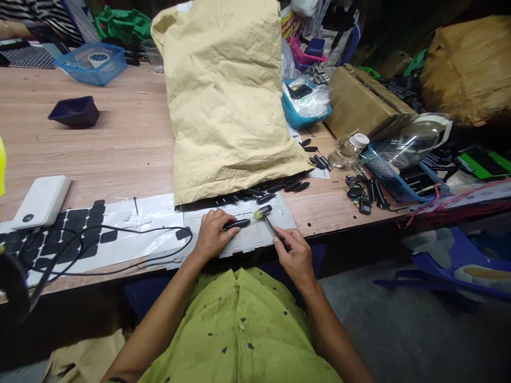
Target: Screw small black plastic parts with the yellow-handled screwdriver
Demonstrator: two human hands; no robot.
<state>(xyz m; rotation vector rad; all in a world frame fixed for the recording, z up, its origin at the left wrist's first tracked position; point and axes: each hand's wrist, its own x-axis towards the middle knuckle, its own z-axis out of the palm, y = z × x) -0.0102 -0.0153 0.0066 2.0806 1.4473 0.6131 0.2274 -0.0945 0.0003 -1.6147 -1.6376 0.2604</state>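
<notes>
My left hand (213, 232) is closed around a small black rod-shaped piece (238, 224), which points to the right over a pale sheet (255, 239) at the table's front edge. In my right hand (293, 251) is a small hammer (272, 227), held by its dark handle. The hammer's head, with a yellow-green face, is just right of the black piece's tip, with a small gap between them. Beyond both hands, several similar black pieces (265, 198) lie along the bottom edge of a big tan paper bag (231, 106).
To the left are a white power bank (42, 201), a black cable (143, 232) and a sheet of black square stickers (75, 229). A dark tray (75, 111) and a blue basket (93, 63) stand farther back. At right are keys (364, 205) and another basket (403, 175).
</notes>
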